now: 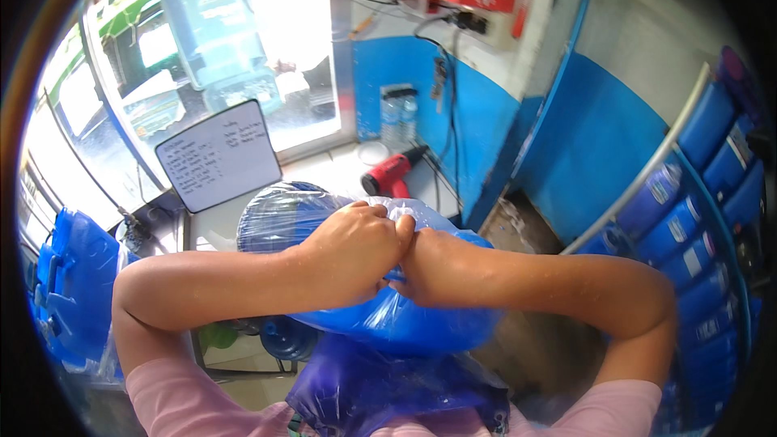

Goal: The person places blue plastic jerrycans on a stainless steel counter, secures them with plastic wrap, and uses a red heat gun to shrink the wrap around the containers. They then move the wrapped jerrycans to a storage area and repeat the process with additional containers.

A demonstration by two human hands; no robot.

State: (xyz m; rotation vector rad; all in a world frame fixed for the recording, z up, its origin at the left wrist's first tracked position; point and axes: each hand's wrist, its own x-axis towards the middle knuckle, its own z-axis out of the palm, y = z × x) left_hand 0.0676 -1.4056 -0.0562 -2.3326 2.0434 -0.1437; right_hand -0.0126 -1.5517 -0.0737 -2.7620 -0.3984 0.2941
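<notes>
A large blue water container (388, 328) lies in front of my chest, covered in loose clear plastic film (279, 222). Both my hands meet over its middle. My left hand (348, 243) is closed in a fist, gripping bunched film. Pressed against it, my right hand (441, 267) is closed with its fingers curled, also on the film. The fingertips and the part of the container under my hands are hidden. A red and black heat gun (392, 172) rests on the counter just beyond my hands.
A whiteboard (218, 154) with handwriting leans by the window. Clear bottles (398, 117) stand in the corner near hanging cables (453, 89). Blue containers fill a rack (688, 226) at right; a blue square container (77, 291) stands at left.
</notes>
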